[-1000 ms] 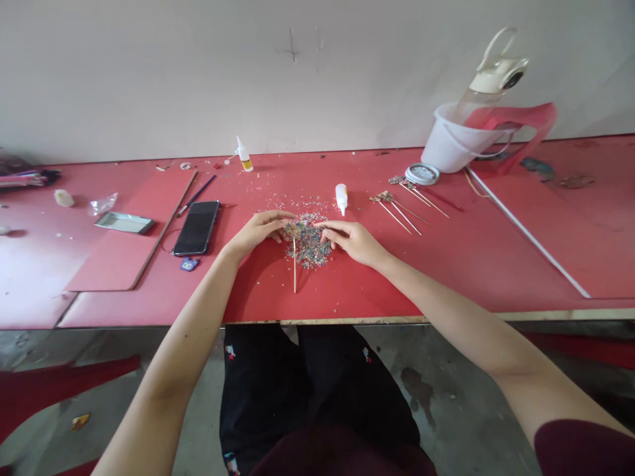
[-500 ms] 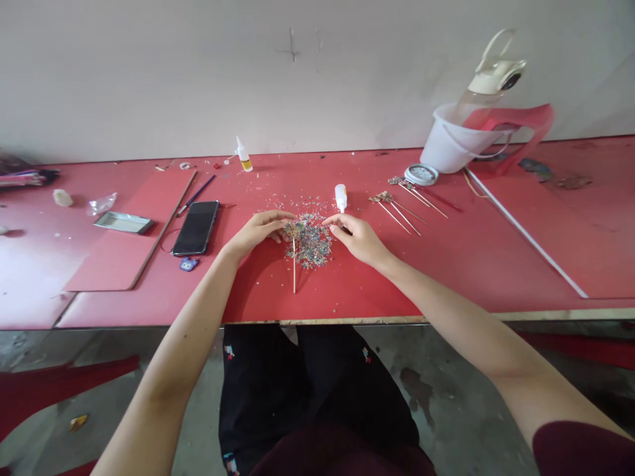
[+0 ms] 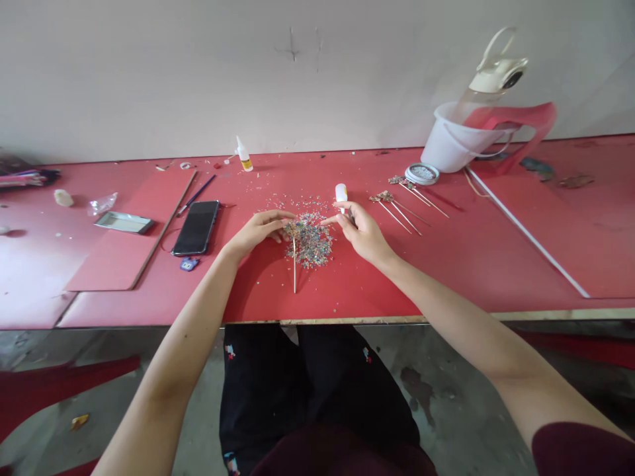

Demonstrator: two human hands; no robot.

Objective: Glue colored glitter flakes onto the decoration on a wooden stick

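My left hand [image 3: 258, 229] is closed at the top of a thin wooden stick [image 3: 294, 271], whose head is covered in coloured chips. The stick's lower end points toward the table's front edge. Beside that head lies a loose heap of small multicoloured chips [image 3: 315, 246]. On the heap's right is my right hand [image 3: 364, 233], its index finger stretched to the chips and the other fingers curled. Something small and dark shows among the curled fingers, too unclear to name. Just behind this hand is a small white bottle [image 3: 340, 192], partly covered by the fingers.
Several chip-headed sticks [image 3: 397, 215] lie to the right, near a round tin [image 3: 421, 174] and a white bucket [image 3: 444, 142] holding a water bottle. A glue bottle [image 3: 244, 157] stands at the back. Leftward are a phone [image 3: 197, 228], a board [image 3: 112, 261] and a grey tray [image 3: 124, 223].
My right hand has shifted slightly up, and its index finger now reaches out straighter over the chips. The left hand and the stick have stayed in place.
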